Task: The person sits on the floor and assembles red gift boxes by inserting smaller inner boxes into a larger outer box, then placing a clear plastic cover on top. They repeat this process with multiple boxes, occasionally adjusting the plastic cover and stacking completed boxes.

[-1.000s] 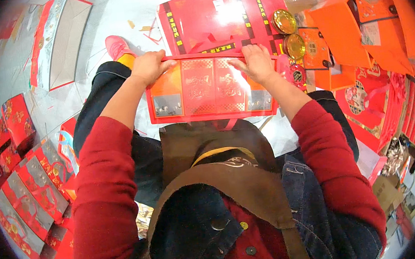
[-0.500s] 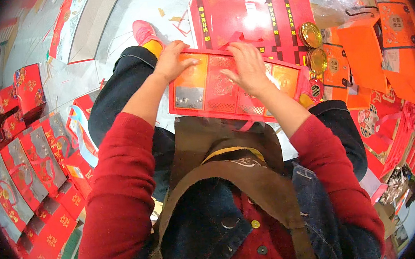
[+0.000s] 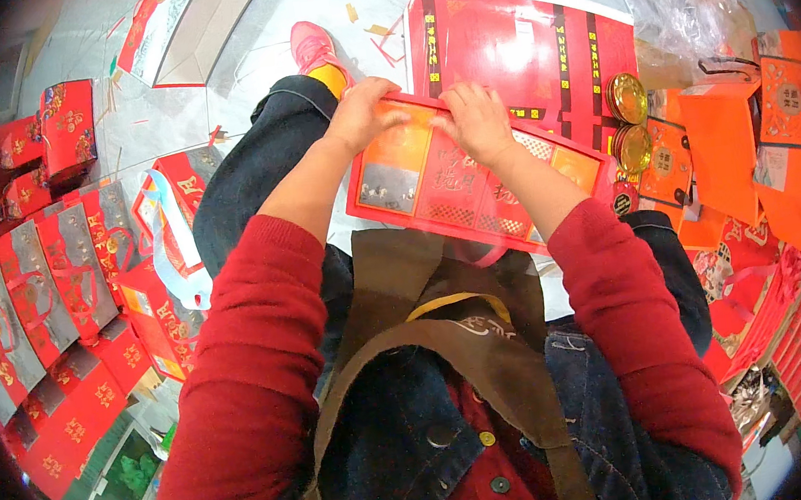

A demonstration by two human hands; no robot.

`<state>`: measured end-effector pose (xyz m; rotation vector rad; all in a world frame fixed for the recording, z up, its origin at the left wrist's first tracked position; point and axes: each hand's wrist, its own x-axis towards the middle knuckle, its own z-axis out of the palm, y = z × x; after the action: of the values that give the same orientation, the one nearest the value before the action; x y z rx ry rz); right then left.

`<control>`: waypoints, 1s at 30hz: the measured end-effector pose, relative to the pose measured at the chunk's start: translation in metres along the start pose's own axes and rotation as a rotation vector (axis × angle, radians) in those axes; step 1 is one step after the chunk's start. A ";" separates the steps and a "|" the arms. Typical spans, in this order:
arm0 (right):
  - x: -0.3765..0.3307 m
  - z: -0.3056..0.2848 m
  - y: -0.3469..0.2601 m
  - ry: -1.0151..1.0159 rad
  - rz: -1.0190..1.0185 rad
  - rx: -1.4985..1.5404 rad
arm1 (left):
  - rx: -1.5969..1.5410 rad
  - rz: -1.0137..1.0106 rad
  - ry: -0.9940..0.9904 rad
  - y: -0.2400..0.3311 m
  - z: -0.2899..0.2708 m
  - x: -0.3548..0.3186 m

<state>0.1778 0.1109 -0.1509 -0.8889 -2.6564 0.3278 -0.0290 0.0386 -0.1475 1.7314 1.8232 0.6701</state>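
Observation:
A flat red and orange gift box tray (image 3: pixel 433 184) rests on my lap, tilted down to the right. My left hand (image 3: pixel 363 114) grips its far left corner with the fingers curled over the rim. Close beside it, my right hand (image 3: pixel 477 119) presses on the far edge near the middle. Beyond the tray a large red box lid (image 3: pixel 521 50) with dark stripes lies flat on the floor.
Two round gold tins (image 3: pixel 629 117) sit right of the tray beside orange paper bags (image 3: pixel 748 149). Rows of red and grey gift bags (image 3: pixel 30 305) fill the left side. A stack of red boxes (image 3: pixel 794 328) stands at right. My pink shoe (image 3: pixel 313 46) rests on the pale floor.
My hands have drawn closer together along the tray's far edge. The tray has turned so its right end points lower.

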 end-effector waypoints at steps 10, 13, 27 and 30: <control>0.017 0.001 0.007 -0.214 -0.064 0.016 | -0.011 -0.077 -0.042 -0.004 0.003 0.006; 0.015 0.004 -0.008 -0.124 -0.097 0.018 | 0.025 -0.021 0.011 -0.003 0.006 0.005; 0.001 -0.022 0.008 0.025 0.071 0.171 | 0.057 -0.133 0.041 -0.007 0.011 -0.002; -0.060 -0.053 -0.003 -0.180 0.034 0.028 | 0.450 0.192 0.032 0.045 0.009 -0.015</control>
<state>0.2411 0.0773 -0.1146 -0.9380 -2.7942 0.4722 0.0107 0.0260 -0.1232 2.2170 1.9531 0.3769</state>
